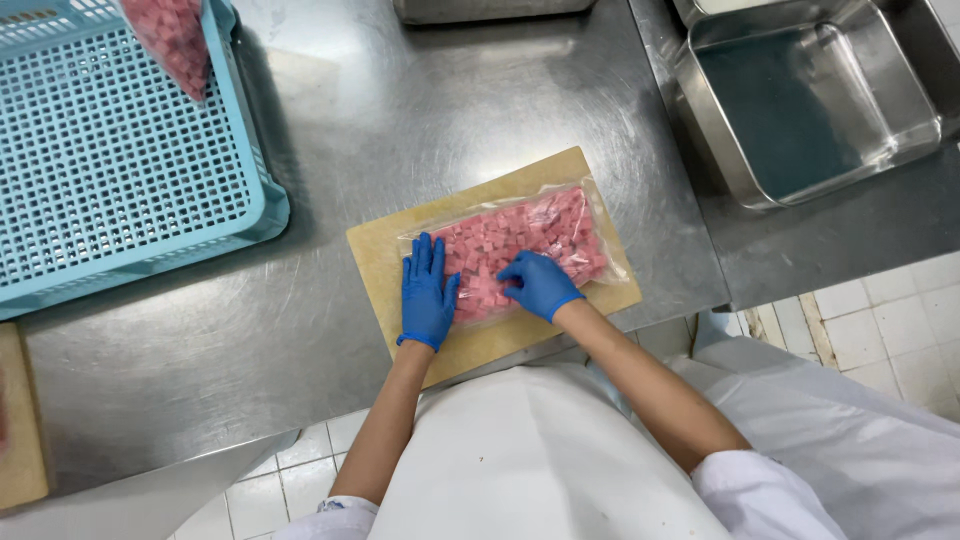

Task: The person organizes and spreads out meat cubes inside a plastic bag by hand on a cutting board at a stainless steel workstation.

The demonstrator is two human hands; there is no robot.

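Note:
A clear plastic bag of pink diced meat (540, 235) lies flat on a tan cutting board (375, 250) near the front edge of a steel table (420, 110). My left hand (427, 293), in a blue glove, lies flat with fingers spread on the bag's left end. My right hand (538, 284), also gloved in blue, presses down on the middle of the bag with curled fingers. Neither hand lifts the bag.
A light blue perforated crate (110, 170) stands at the back left, with another bag of pink cubes (175, 40) hanging over its rim. An empty steel tray (800, 100) sits at the back right. A second board (20, 430) shows at the left edge. White floor tiles (880, 320) lie below right.

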